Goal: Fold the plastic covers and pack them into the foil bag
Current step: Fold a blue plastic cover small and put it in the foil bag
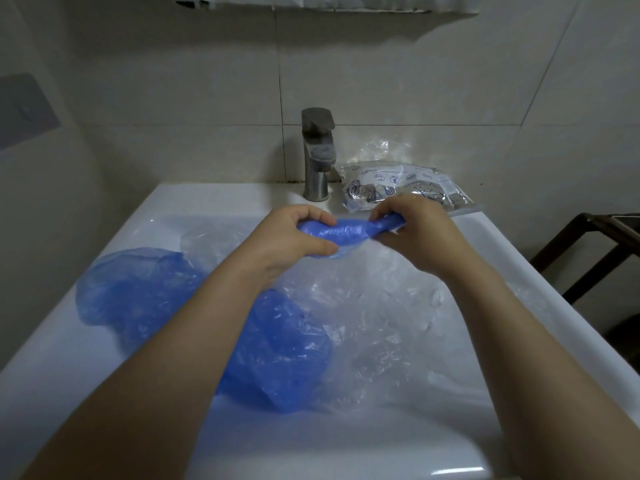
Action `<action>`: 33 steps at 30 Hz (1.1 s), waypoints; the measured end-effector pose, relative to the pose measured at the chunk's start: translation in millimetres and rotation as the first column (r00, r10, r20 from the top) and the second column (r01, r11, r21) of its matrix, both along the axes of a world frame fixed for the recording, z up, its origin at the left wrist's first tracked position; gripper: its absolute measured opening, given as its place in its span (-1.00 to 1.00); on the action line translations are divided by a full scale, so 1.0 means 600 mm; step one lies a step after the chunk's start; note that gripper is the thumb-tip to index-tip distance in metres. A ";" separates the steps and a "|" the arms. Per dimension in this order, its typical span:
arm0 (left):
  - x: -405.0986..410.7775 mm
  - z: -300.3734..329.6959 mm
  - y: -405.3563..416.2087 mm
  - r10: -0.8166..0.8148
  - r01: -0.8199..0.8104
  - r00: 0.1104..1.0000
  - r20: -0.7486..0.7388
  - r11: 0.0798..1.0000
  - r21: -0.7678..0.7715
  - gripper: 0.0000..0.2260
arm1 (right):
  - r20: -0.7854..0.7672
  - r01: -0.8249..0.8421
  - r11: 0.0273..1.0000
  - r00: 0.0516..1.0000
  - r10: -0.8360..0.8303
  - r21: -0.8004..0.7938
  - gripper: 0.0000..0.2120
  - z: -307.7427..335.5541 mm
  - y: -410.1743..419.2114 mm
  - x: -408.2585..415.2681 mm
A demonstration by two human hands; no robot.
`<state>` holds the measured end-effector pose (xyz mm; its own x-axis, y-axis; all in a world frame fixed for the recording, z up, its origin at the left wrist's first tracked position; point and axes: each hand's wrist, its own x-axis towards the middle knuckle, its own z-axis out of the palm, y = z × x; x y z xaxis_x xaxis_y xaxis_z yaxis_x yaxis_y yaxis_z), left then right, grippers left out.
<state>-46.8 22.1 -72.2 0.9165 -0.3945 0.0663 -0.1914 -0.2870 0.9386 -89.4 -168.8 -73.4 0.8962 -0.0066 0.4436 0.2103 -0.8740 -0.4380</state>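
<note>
A blue plastic cover (341,232), gathered into a narrow bundle, is held above the far part of the white sink (166,199), a little toward twelve o'clock from the middle of the view. The left hand (294,237) curls its fingers and thumb round the bundle's nine o'clock end, and the right hand (412,230) pinches the three o'clock end, where the plastic is squeezed into a thin neck. Both forearms reach in from six o'clock, wrists raised over the basin. In the basin lie more covers: a loose blue cover (138,292) at about eight o'clock from the held bundle, another crumpled blue cover (287,355) at six o'clock, partly under the left forearm, and clear plastic covers (381,306) spread from the centre toward four o'clock. The foil bag (408,188) lies on the sink's back ledge at two o'clock from the hands, just beside the metal tap (317,154); it is printed and looks partly filled, though its contents cannot be made out. A dark wooden frame (588,244) stands at three o'clock, beyond the sink's edge.
</note>
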 end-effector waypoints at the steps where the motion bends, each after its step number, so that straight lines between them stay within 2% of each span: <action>1: -0.001 0.001 0.000 -0.001 0.000 1.000 0.014 1.000 0.015 -0.74 | 0.036 0.017 1.000 0.999 -0.016 -0.015 -0.83 0.001 -0.001 0.000; 4: -0.002 0.001 0.002 -0.018 0.010 0.996 0.082 0.995 0.100 -0.75 | 0.024 0.047 0.997 0.999 -0.048 0.058 -0.79 0.001 0.000 0.000; 6: -0.003 0.001 0.003 -0.038 0.015 0.991 0.128 0.985 0.171 -0.75 | -0.063 0.068 0.987 0.996 -0.060 0.147 -0.78 -0.001 0.000 0.000; 9: -0.001 -0.001 0.004 -0.084 0.013 0.962 0.260 0.964 0.266 -0.78 | -0.215 0.081 0.944 0.977 -0.012 0.318 -0.88 -0.001 -0.008 -0.001; 12: 0.002 -0.002 0.004 -0.108 0.017 0.938 0.331 0.964 0.266 -0.90 | -0.314 0.118 0.905 0.949 0.018 0.409 -0.87 0.001 -0.021 -0.005; 15: 0.005 -0.005 0.008 -0.095 -0.012 0.937 0.337 0.954 0.301 -0.94 | -0.365 0.090 0.949 0.930 0.028 0.303 -0.83 0.000 -0.025 -0.008; 18: 0.011 -0.009 0.011 -0.092 -0.060 0.919 0.383 0.928 0.368 -0.89 | -0.335 0.017 1.000 0.942 -0.024 -0.025 -0.49 -0.001 -0.012 -0.009; 19: 0.011 -0.010 0.012 -0.099 -0.070 0.914 0.393 0.917 0.393 -0.87 | -0.285 0.014 0.996 0.958 -0.040 -0.090 -0.47 -0.001 0.003 -0.009; 22: 0.005 -0.006 0.007 -0.150 -0.050 0.898 0.414 0.900 0.433 -0.87 | -0.129 0.024 0.979 0.990 -0.050 -0.203 -0.66 -0.008 0.052 -0.003; 24: 0.001 0.000 0.004 -0.158 -0.046 0.888 0.431 0.904 0.426 -0.88 | -0.105 -0.013 0.965 0.994 -0.015 -0.262 -0.73 -0.016 0.068 0.001; 28: -0.001 0.015 0.014 -0.104 -0.037 0.910 0.402 0.944 0.328 -0.83 | -0.084 -0.071 0.985 0.995 0.058 -0.160 -0.81 -0.008 0.059 -0.002; 33: 0.004 0.025 0.029 0.031 -0.060 0.968 0.250 0.992 0.109 -0.77 | -0.160 -0.109 0.994 0.982 0.105 -0.016 -0.81 0.007 0.050 -0.010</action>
